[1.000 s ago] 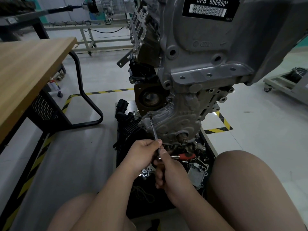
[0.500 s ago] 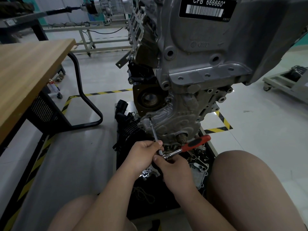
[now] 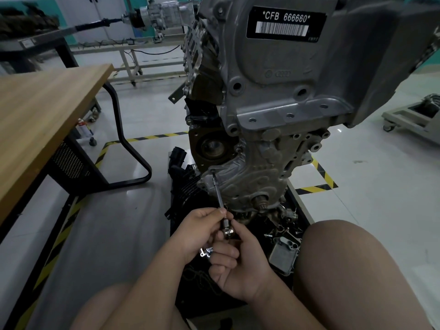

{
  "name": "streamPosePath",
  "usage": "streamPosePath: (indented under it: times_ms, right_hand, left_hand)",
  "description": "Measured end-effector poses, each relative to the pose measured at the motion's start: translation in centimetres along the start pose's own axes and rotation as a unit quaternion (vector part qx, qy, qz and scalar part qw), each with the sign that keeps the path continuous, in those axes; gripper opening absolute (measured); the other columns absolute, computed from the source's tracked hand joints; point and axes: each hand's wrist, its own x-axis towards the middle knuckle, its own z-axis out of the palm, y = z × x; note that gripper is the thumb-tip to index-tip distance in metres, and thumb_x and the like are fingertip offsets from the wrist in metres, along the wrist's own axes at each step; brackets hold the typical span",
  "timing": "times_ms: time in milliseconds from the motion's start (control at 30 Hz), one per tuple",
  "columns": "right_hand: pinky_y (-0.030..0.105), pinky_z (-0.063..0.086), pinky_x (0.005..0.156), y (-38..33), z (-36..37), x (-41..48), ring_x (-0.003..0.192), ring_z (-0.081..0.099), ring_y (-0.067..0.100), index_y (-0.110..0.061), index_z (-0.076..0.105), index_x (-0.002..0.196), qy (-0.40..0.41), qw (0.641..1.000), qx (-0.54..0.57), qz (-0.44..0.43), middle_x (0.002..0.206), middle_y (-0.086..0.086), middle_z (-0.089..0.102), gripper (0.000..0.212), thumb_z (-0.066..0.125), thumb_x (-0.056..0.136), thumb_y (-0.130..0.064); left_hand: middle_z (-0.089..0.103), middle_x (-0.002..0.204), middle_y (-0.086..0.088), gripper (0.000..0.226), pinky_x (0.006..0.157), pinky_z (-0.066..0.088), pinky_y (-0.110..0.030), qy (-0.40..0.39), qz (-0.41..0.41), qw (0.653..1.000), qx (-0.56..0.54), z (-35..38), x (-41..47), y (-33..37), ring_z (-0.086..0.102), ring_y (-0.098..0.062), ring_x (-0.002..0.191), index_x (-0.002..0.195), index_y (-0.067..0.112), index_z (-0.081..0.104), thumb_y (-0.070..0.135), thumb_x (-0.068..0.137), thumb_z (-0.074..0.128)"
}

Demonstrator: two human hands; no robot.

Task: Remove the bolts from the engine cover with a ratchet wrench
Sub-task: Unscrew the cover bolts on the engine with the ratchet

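Left hand [image 3: 202,231]: fingers curled, fingertips pinching the thin extension bar [image 3: 218,194] of the wrench [image 3: 227,231] just above its head. Right hand [image 3: 240,265]: just below and right of the left hand and touching it, fingers curled into a fist, thumb and forefinger closed on the shiny wrench head. The wrench handle cannot be seen.

The bar slants up and slightly left from the hands. Its far tip meets the upper left edge of the grey engine cover [image 3: 240,184], directly above both hands. Whether a bolt sits under the tip cannot be told. A short shaft stub [image 3: 260,201] juts from the cover's lower right, near the hands.

The cover forms the lower front of the engine [image 3: 285,91], which carries a black label [image 3: 285,22] reading "CFB 666660". Below the engine, a black tray [image 3: 297,210] holds loose metal parts, right of the hands. A bare knee [image 3: 357,270] lies to the right. A wooden table [image 3: 42,110] stands at left, and yellow-black tape [image 3: 319,186] marks the floor.
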Motion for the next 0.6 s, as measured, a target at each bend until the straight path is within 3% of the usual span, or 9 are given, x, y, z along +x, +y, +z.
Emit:
streamPosePath:
  times_ms: [300,400,500,600]
  right_hand:
    - [0.022,0.03,0.04,0.1,0.1,0.3,0.036,0.028,0.008,-0.018,0.058,0.065,0.034,0.995,-0.087,-0.039,0.044,-0.007,0.03,0.046,0.057,0.086,-0.059]
    - [0.022,0.031,0.043,0.3,0.0,0.4,0.04,0.028,0.008,-0.016,0.061,0.078,0.08,0.978,-0.176,-0.075,0.047,-0.005,0.03,0.042,0.054,0.092,-0.054]
    - [0.023,0.035,0.044,0.5,-0.5,0.7,0.04,0.034,0.009,-0.01,0.062,0.079,0.151,0.918,-0.328,-0.166,0.046,-0.004,0.036,0.039,0.052,0.098,-0.043]
    - [0.022,0.038,0.047,0.5,-1.0,0.7,0.046,0.049,0.007,-0.014,0.055,0.065,0.217,0.797,-0.492,-0.275,0.05,-0.009,0.051,0.041,0.057,0.093,-0.044]
  left_hand:
    - [0.053,0.044,0.003,0.036,0.039,0.039,-0.015,0.071,0.016,0.997,-0.021,0.8,-0.4,-0.1,0.048,-0.005,0.038,0.062,0.02,0.073,0.027,0.094,0.058]
    - [0.057,0.048,0.004,0.034,0.039,0.037,-0.013,0.103,0.019,0.994,0.008,1.0,-0.5,-0.1,0.049,-0.005,0.039,0.063,0.02,0.071,0.027,0.094,0.06]
    - [0.06,0.05,0.006,0.029,0.041,0.038,-0.012,0.114,0.029,0.99,0.072,1.0,-0.6,0.3,0.053,-0.004,0.043,0.069,0.016,0.071,0.027,0.094,0.06]
    - [0.065,0.053,0.009,0.03,0.044,0.039,-0.008,0.125,0.026,0.98,0.153,0.9,-0.4,1.2,0.056,0.003,0.047,0.065,0.021,0.073,0.031,0.091,0.063]
